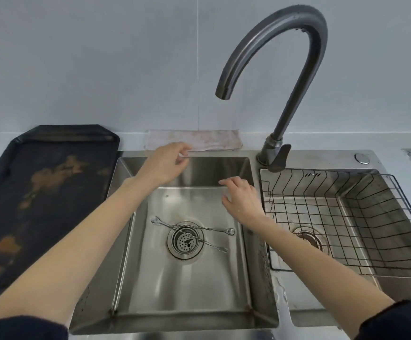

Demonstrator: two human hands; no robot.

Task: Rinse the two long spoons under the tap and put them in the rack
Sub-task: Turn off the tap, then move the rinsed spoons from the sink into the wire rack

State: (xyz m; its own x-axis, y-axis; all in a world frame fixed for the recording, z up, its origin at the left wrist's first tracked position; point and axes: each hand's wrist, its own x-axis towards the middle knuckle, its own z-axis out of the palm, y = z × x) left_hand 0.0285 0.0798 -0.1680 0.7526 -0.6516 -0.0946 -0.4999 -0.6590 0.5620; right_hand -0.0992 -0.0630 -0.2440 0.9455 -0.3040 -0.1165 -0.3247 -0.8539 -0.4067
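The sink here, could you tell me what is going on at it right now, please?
A person stands at the sink with both hands over the left basin, holding nothing. The left hand and right hand are loosely open. The two long spoons lie crossed over the drain, not yet picked up. The tap is off, and the wire rack sits in the right basin.
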